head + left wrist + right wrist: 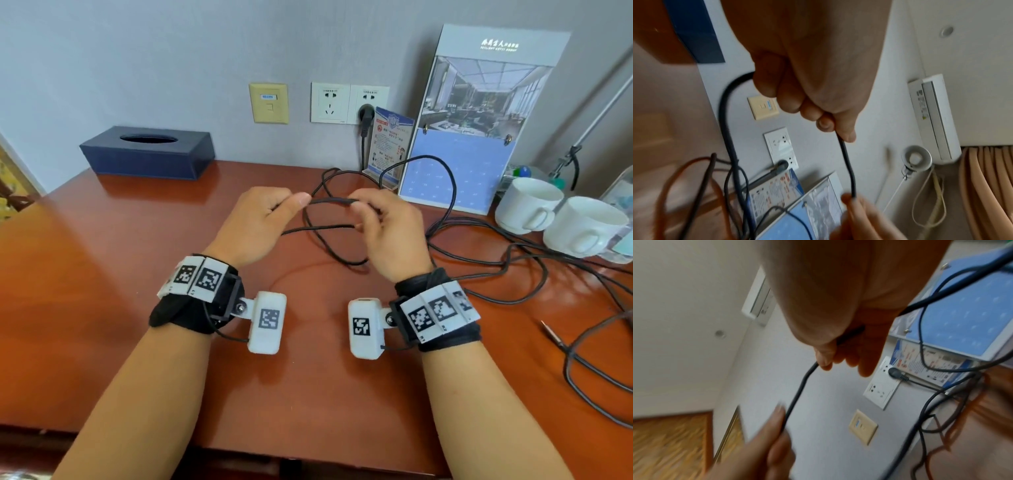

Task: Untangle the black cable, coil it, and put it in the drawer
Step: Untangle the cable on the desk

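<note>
Above desk (pixel 102 308): two hands' grips, left hand (pixel 255 222), right hand (pixel 387 229), pinching one black cable (pixel 330 201); two cups (pixel 527 205).

Where the black cable (pixel 330 202) passes inside the left hand (pixel 260 222) and the right hand (pixel 390 233), it is hidden by fingers and palm. Its loops to the right are cut off by the head view's edge, so its full run cannot be traced. The lower parts of both wrist views are smeared by blur, and strands there cannot be told apart. The print on the small leaflet (pixel 390 144) is too small to be read.
</note>
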A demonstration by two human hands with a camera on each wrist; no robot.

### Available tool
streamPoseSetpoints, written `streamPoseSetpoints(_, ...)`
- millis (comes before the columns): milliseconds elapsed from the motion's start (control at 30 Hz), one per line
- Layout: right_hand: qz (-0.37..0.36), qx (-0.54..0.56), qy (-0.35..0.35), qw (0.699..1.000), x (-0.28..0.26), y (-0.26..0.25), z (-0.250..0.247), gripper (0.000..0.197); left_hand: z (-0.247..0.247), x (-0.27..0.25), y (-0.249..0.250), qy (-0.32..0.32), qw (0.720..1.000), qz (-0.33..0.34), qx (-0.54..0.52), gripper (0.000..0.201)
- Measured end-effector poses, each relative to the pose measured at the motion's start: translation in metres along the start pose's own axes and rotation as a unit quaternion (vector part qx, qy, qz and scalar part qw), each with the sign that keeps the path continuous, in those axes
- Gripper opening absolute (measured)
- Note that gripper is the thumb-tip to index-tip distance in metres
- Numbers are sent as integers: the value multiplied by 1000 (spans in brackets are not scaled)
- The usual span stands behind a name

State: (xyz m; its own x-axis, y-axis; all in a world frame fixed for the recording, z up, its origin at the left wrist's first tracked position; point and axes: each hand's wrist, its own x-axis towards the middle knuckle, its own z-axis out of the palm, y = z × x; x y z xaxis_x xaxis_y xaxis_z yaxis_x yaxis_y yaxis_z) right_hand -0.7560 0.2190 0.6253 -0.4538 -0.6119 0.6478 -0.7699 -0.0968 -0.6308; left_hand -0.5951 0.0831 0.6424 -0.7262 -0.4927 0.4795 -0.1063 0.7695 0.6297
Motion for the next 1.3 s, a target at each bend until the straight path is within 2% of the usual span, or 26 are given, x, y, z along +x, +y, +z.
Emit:
streamPoseSetpoints(133, 104, 17, 76, 991, 7, 16, -12, 23, -14, 1, -12, 45, 999, -18, 25, 53)
streamPoseSetpoints(333, 162, -11, 46, 986, 5, 19, -11, 19, -19, 0, -17, 76, 996, -27, 34, 54)
streamPoseSetpoints(367, 146, -19, 29, 989, 3, 16, -9, 23, -16, 0, -16, 76, 996, -26, 26, 54)
streamPoseSetpoints(467, 27, -51, -31, 998, -4, -2, 0, 36, -3, 2, -9, 46, 999, -21, 11, 52)
streamPoseSetpoints(533, -29, -24, -69, 997, -7, -13, 7, 35, 6, 1, -3, 8, 1000, -8, 10, 54)
streamPoseSetpoints(600, -54, 2, -100, 994, -8, -19, 13, 31, 12, 0, 2, -24, 1000, 9, 2, 57)
streamPoseSetpoints(700, -54, 17, -94, 994, -7, -22, 15, 20, 12, -1, 5, -46, 999, 17, -9, 56)
streamPoseSetpoints(800, -47, -8, -26, 999, -4, -17, 6, 14, 0, 0, 3, -35, 999, 10, -1, 54)
streamPoseSetpoints(933, 74, -36, 64, 995, 4, 3, -14, 16, -19, -1, -12, 5, 999, -29, 19, 53)
streamPoseSetpoints(1033, 152, -54, 72, 984, 6, 13, -18, 17, -23, -1, -20, 17, 998, -35, 41, 54)
streamPoseSetpoints(1133, 196, -48, 62, 978, 6, 13, -18, 17, -18, -1, -20, 26, 998, -37, 53, 56)
streamPoseSetpoints(1200, 192, -57, 54, 978, 5, 13, -17, 15, -13, -1, -17, 25, 998, -42, 46, 56)
streamPoseSetpoints(1300, 93, -64, 24, 993, -1, 3, -10, 25, -5, 1, -10, 8, 999, -46, 27, 55)
